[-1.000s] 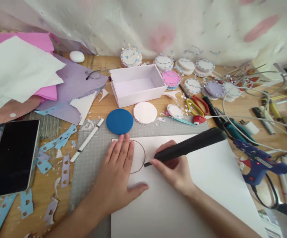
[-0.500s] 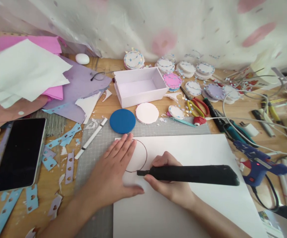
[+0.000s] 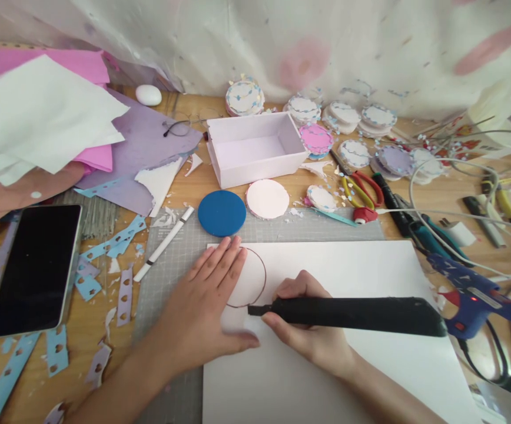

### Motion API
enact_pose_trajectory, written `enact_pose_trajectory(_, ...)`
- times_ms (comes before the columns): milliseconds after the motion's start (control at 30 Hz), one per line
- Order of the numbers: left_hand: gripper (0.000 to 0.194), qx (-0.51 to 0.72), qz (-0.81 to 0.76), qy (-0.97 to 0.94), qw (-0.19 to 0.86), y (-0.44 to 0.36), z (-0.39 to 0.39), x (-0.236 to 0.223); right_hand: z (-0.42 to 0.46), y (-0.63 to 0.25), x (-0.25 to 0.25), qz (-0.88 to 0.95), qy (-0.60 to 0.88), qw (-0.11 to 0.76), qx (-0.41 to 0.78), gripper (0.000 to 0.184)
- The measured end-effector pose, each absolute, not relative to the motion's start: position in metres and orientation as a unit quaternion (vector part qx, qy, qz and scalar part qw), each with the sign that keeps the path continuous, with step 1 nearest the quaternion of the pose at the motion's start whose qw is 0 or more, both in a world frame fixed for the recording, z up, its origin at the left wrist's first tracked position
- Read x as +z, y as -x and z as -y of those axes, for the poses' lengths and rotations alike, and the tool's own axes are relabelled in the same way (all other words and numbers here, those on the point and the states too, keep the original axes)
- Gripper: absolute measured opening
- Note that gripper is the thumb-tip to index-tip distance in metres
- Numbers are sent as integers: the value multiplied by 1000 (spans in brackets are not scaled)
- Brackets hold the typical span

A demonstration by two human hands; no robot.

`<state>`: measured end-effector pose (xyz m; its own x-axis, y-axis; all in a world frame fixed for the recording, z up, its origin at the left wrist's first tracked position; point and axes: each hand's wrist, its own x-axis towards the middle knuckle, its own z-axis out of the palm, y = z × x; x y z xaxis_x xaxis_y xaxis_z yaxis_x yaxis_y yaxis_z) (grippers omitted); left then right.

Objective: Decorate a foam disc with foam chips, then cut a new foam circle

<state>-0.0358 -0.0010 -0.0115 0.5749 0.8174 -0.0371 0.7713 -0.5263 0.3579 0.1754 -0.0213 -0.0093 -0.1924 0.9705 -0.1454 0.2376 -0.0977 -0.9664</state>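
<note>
A large white board (image 3: 255, 383) lies on a grey cutting mat (image 3: 171, 330), with a dark circle outline (image 3: 265, 282) drawn near its top left corner. My left hand (image 3: 211, 294) lies flat on the board's left edge, fingers stretched over the left part of the circle. In my right hand (image 3: 308, 324) is a black utility knife (image 3: 361, 315), held like a pen. Its dark blade points left, at the lower edge of the circle; whether it touches the board I cannot tell. Just beyond my left fingertips sit a blue disc (image 3: 222, 213) and a white disc (image 3: 267, 199).
A white open box (image 3: 259, 168) stands at the back, beside several decorated round pieces (image 3: 316, 139). To the right are scissors (image 3: 364, 189), cables and a blue glue gun (image 3: 471, 294). A white pen (image 3: 163, 244), a phone (image 3: 37, 268) and paper scraps lie to the left.
The camera view has shifted slightly, so most things at the back and right appear farther right. My hands and the knife keep nearly the same place on the board.
</note>
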Motion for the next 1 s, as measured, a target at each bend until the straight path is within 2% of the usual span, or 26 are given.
enact_pose_trajectory(467, 112, 55, -453, -876, 155, 35, 0, -11, 19, -173, -7, 587, 517, 318, 537, 31)
enact_pose_trajectory(867, 114, 35, -455, -876, 155, 37, 1, -11, 11, -172, -10, 555, 523, 418, 493, 31)
enact_pose_trajectory(1000, 114, 29, -456, -876, 153, 36, 1, -12, 2, -193, -4, 504, 557, 456, 477, 37)
